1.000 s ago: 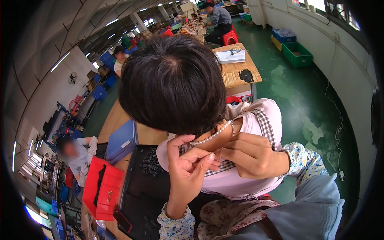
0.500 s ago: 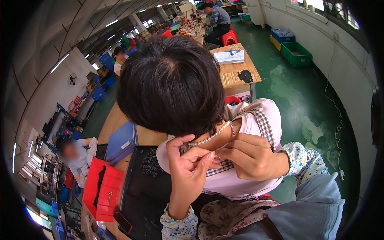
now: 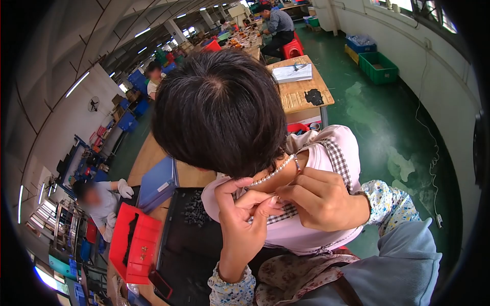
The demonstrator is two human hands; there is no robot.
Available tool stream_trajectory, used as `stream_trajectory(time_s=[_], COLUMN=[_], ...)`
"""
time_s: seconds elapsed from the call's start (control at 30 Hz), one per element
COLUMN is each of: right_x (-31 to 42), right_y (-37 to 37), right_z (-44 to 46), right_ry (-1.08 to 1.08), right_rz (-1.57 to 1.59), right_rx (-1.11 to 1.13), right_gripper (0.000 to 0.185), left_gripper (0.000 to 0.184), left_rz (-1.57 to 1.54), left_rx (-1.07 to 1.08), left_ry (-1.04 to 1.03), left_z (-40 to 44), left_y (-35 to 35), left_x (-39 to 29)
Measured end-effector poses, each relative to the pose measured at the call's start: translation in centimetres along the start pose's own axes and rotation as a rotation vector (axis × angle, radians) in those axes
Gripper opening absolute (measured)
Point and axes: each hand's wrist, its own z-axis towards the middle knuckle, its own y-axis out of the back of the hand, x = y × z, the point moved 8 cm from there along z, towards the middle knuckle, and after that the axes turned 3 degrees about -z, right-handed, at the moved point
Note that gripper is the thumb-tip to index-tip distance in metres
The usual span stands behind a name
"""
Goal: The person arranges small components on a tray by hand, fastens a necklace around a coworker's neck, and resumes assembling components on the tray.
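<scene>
A person with dark hair (image 3: 219,112) is right in front of me, back turned, in a pink top with checked straps (image 3: 334,155). A pearl necklace (image 3: 273,176) runs around the back of this person's neck. Behind the neck, my left hand (image 3: 242,219) pinches one end of the necklace between thumb and fingers. Its fingertips meet those of my right hand (image 3: 326,201), which is closed on the other end. The small clasp parts between the fingertips are mostly hidden.
Left of the person are a black tray (image 3: 176,255) with small dark parts, a red box (image 3: 140,260) and a blue folder (image 3: 158,183). A co-worker with white gloves (image 3: 124,188) sits at far left. A wooden table (image 3: 319,84) stands ahead right.
My left fingers have shifted slightly at the necklace ends, and both hands stay together. The co-worker at the left has raised a gloved hand. The view has moved a little.
</scene>
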Motion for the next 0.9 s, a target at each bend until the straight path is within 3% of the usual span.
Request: stream_trajectory(time_s=[0.9], right_x=[0.18], right_y=[0.21], right_z=[-0.33], right_ry=[-0.032], right_rz=[-0.003], right_rx=[-0.028], right_gripper=[0.040], left_gripper=[0.043], left_rz=[-0.070], left_rx=[-0.002], left_ry=[0.088], left_z=[0.71], left_y=[0.11], left_x=[0.44])
